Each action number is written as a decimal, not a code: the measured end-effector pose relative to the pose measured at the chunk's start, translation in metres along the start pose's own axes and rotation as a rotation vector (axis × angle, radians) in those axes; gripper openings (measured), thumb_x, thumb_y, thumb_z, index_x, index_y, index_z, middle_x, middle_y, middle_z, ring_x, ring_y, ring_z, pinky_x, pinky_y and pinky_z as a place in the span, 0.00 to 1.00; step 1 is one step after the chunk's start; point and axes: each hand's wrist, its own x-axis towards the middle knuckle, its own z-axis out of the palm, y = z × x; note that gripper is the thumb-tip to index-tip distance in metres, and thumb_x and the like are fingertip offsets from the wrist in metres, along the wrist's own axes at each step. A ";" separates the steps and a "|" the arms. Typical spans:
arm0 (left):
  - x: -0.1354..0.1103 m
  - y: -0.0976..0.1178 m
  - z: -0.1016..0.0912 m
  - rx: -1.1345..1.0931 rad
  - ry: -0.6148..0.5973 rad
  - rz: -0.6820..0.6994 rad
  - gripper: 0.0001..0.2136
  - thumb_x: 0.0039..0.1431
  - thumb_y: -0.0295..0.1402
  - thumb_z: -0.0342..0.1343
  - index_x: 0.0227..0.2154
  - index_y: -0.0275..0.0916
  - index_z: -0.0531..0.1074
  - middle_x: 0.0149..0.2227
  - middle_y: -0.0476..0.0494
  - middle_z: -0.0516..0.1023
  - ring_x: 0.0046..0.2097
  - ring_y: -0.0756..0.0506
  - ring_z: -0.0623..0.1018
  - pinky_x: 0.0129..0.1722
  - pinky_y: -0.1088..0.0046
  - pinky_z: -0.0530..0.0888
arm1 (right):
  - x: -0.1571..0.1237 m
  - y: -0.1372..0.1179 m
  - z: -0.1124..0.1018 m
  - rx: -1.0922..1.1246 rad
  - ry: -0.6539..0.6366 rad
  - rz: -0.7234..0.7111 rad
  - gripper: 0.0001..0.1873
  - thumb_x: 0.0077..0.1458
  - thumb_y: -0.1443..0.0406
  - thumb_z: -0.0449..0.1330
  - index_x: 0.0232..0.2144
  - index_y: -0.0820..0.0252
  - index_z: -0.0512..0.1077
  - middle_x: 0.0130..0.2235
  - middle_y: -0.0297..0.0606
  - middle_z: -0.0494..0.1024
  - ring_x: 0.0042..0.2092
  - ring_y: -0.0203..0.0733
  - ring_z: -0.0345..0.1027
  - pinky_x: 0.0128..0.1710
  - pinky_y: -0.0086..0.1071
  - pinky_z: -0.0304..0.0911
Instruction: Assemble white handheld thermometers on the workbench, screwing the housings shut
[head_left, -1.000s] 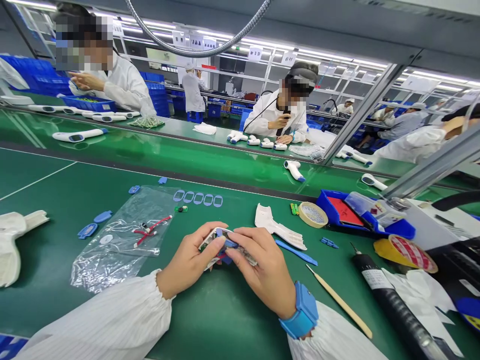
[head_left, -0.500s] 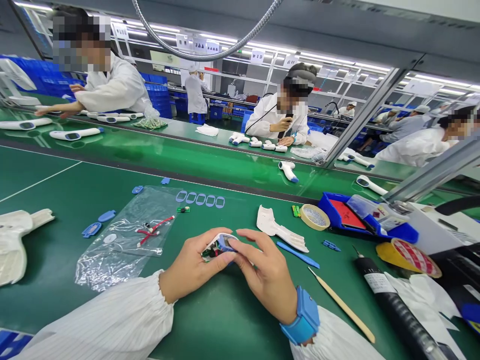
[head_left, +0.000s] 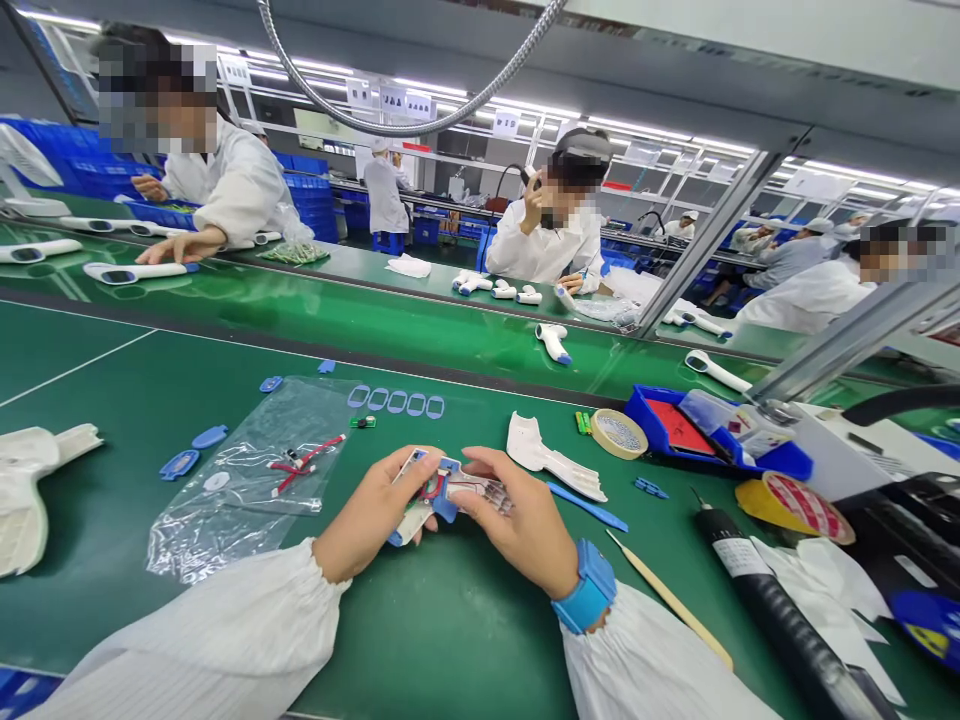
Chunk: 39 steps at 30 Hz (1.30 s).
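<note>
Beneath the ceiling lamps of a busy workroom, a green counter (head_left: 442, 640) fills the foreground, with a glossy green strip beyond it. Both hands are clamped on one thing, the white-and-blue device (head_left: 446, 507), held over the near middle of the counter. The left hand (head_left: 373, 515) grips one end, its thumb on top; the right hand (head_left: 517, 515) wraps the other, thumb and fingertips pinching it. Between them a red wire (head_left: 431, 487) shows among the exposed insides; the finer parts are too small to make out.

That loose wire looks like the weak spot: if the blue part were pressed down over it, it could be trapped or nicked, and if the two grips twisted apart, a joint could be strained. The fingers also hide much of the device, so a misaligned edge might go unnoticed, and pushing harder could crack it. A slipping thumb could drop something small.

Left of the hands lies a clear bag (head_left: 240, 530) with red-wired parts (head_left: 296, 467) on it; a small circuit board (head_left: 363, 423) sits just past its edge, easily knocked by a sleeve. To the right rest a white shell half (head_left: 529, 445), a blue pry tool (head_left: 589, 507) and a pale stick (head_left: 675, 605). Farther right, a black screwdriver (head_left: 757, 580) points its bare tip away from the person, a scratch risk for a wrist reaching across.
</note>
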 end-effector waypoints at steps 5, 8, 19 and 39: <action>0.006 0.001 -0.006 -0.175 -0.022 -0.092 0.17 0.54 0.46 0.54 0.38 0.37 0.66 0.23 0.50 0.71 0.20 0.52 0.71 0.14 0.82 0.65 | -0.002 0.002 -0.008 -0.223 -0.112 -0.220 0.19 0.52 0.57 0.62 0.44 0.59 0.68 0.42 0.41 0.75 0.42 0.46 0.69 0.40 0.39 0.67; 0.007 0.000 -0.009 -0.236 -0.044 -0.111 0.14 0.54 0.42 0.54 0.36 0.37 0.66 0.23 0.49 0.72 0.20 0.51 0.72 0.14 0.81 0.66 | -0.002 0.004 -0.008 -0.305 -0.127 -0.292 0.18 0.54 0.61 0.60 0.46 0.61 0.67 0.43 0.43 0.74 0.43 0.45 0.68 0.41 0.39 0.66; 0.009 0.009 -0.021 -0.058 -0.266 -0.099 0.16 0.49 0.37 0.60 0.39 0.36 0.66 0.22 0.49 0.74 0.21 0.52 0.73 0.18 0.81 0.66 | -0.004 0.008 -0.007 -0.330 -0.081 -0.340 0.07 0.56 0.65 0.58 0.39 0.59 0.71 0.42 0.42 0.74 0.39 0.44 0.68 0.37 0.36 0.67; 0.014 0.003 -0.023 -0.032 -0.150 -0.097 0.17 0.51 0.40 0.58 0.41 0.36 0.66 0.21 0.51 0.74 0.21 0.51 0.71 0.20 0.78 0.67 | -0.008 0.069 -0.086 -0.430 -0.015 0.264 0.20 0.53 0.55 0.56 0.44 0.61 0.68 0.44 0.46 0.74 0.45 0.51 0.67 0.43 0.45 0.64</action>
